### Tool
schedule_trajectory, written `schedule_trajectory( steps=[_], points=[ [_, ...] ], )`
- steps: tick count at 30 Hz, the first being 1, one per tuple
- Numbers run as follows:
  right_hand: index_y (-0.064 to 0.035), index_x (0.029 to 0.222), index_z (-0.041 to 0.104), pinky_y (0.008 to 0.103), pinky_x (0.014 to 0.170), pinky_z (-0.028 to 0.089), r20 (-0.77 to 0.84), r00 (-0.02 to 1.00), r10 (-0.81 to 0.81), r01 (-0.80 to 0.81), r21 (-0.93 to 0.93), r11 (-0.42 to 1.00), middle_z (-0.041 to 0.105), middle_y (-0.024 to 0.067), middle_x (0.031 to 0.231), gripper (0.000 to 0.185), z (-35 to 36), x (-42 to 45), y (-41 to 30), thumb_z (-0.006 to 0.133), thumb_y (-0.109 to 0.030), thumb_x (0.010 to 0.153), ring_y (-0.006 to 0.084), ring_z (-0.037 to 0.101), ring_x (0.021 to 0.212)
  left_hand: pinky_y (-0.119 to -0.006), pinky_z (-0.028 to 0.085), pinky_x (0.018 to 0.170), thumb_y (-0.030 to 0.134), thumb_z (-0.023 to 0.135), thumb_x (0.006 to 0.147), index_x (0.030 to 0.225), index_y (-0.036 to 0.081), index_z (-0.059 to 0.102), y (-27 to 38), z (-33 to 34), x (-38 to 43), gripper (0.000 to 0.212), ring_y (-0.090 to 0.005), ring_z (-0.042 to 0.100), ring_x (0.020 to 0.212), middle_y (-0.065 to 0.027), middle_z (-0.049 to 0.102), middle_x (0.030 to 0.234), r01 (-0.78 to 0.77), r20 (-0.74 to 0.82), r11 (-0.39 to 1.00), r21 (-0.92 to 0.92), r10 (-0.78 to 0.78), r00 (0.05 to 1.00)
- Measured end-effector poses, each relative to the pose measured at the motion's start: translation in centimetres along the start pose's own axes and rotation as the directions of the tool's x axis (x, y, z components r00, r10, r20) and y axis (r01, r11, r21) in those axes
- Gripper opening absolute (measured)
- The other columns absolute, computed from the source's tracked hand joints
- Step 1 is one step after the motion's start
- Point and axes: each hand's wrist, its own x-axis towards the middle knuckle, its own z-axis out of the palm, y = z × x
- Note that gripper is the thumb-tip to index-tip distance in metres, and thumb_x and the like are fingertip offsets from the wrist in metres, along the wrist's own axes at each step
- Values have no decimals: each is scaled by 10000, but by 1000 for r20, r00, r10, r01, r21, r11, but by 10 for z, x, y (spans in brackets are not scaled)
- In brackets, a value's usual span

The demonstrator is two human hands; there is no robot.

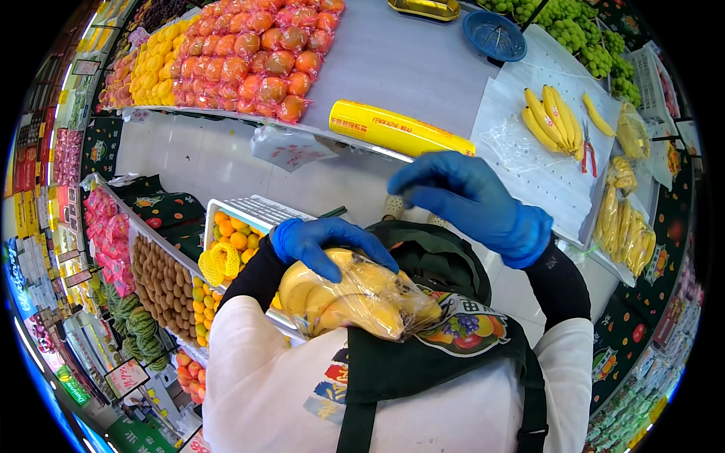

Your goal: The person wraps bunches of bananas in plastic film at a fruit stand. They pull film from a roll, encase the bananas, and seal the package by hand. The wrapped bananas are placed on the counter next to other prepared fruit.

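Observation:
My left hand (331,243), in a blue glove, holds a bunch of bananas (345,294) covered in clear plastic film against my chest. My right hand (459,198), also gloved in blue, is raised to the right of the bunch with fingers curled; nothing shows in it. Beyond it, a yellow box of plastic wrap (396,129) lies along the table's front edge. On the white sheet at the right are an unwrapped bunch of bananas (555,122), a single banana (598,115), red-handled cutters (589,150) and crumpled clear film (512,150).
Bagged red-orange fruit (255,54) fills the display's far left. A blue bowl (494,35) and green grapes (566,34) stand at the back right. Bagged bananas (623,226) hang over the right edge. A white crate of orange fruit (266,206) sits by my left arm.

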Motion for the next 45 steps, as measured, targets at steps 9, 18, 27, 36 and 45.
schedule_trajectory(
  steps=[9,18,27,36,45],
  points=[
    [-65,920,682,300,881,413,353,932,-86,-3,243,970,603,68,983,256,6,-40,31,750,-102,676,179,533,983,-392,306,1024,220,736,649,1232,-71,453,-13,-9,-6,711,-293,435,1198,-205,451,1289,7,28,996,-90,-5,1000],
    [-44,913,661,292,825,459,362,878,-312,289,117,950,624,69,956,182,15,-42,26,693,-61,734,161,588,865,-389,303,1026,233,735,647,1241,-71,448,-9,-8,-4,726,-293,428,1203,-208,432,1305,61,45,994,-87,-57,997],
    [-18,919,658,253,786,476,105,982,156,-181,296,938,649,64,871,139,25,-49,19,648,-29,781,110,590,821,-390,286,1024,276,711,677,1256,-76,429,-10,-11,-1,734,-300,413,1208,-213,406,1322,-16,152,999,43,9,988],
    [-9,892,649,227,722,468,8,997,79,-75,427,901,616,49,826,109,55,-20,49,644,-28,785,97,575,767,-327,382,935,215,734,659,1198,-69,480,-9,-13,-10,660,-194,494,1057,-156,518,1188,127,39,985,113,-132,991],
    [-41,1035,619,284,918,383,27,989,-146,142,99,985,460,53,1138,256,69,-22,84,645,-26,781,155,453,1092,-348,343,977,261,788,588,1282,-38,365,-13,-2,-9,866,-221,462,1112,-159,459,1243,114,-81,987,-112,-123,989]
  ],
)
